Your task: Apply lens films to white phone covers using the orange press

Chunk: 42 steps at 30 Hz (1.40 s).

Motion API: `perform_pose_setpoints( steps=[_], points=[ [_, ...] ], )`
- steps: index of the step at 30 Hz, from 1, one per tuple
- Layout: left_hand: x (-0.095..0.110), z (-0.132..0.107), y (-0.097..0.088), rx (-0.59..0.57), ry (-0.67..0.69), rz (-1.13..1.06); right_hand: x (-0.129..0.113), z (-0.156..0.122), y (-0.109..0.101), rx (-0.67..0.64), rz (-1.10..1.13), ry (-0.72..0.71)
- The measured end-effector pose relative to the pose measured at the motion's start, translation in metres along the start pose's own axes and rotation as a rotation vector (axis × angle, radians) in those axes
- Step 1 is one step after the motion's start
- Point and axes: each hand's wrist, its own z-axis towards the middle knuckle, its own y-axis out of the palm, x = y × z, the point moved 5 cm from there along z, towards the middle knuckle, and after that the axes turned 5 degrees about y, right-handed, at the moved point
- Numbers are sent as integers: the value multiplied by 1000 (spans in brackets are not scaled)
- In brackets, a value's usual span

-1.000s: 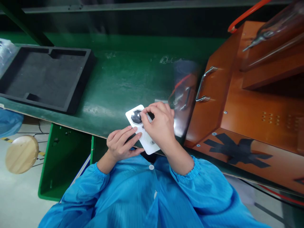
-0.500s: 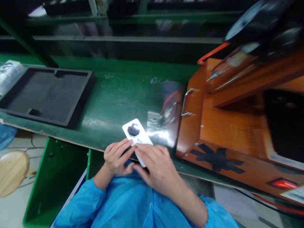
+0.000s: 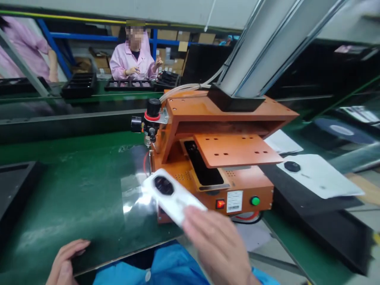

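My right hand (image 3: 215, 241) grips the near end of a white phone back cover (image 3: 170, 194) with a dark camera cut-out. The cover is lifted and blurred, in front of the orange press machine (image 3: 219, 158). That machine has a dark slot (image 3: 203, 168) under its orange plate. My left hand (image 3: 63, 264) rests at the near edge of the green table (image 3: 74, 198) with fingers loosely curled, and it holds nothing.
A clear film sheet (image 3: 133, 190) lies on the table beside the machine. A black foam tray (image 3: 14, 186) sits at the left. White sheets (image 3: 317, 174) lie right of the machine. Beyond the bench a person in pink (image 3: 133, 59) works among black trays.
The view has swung up and right to face the machine. My left hand let go of the cover and dropped to the table edge. My right hand carries the cover toward the machine.
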Motion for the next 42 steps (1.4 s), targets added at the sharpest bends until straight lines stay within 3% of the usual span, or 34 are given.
perform_pose_setpoints(
  steps=[4, 7, 11, 16, 21, 26, 31, 36, 42],
  points=[
    [10, -3, 13, -40, -42, -40, 65, 7, -6, 86, -275, 88],
    [15, -4, 17, -81, -12, -81, 92, 18, 12, -18, -368, 97],
    [17, -5, 16, -159, 74, -34, 104, 30, 32, -235, -449, 153],
    [14, -10, 18, -210, 254, 105, 117, 25, 38, -317, -529, 204],
    [13, -12, 19, -230, 361, 161, 139, 12, 39, -313, -406, 303],
    [16, -9, 17, -275, 366, 154, 144, 8, 41, -291, -343, 341],
    [9, -9, 17, -274, 346, 121, 149, 12, 44, -282, -446, 332],
    [12, -8, 18, -259, 301, 112, 130, 17, 37, -194, -476, 305],
    [13, -8, 18, -257, 183, 82, 122, 13, 32, -129, -250, 366]
  ],
)
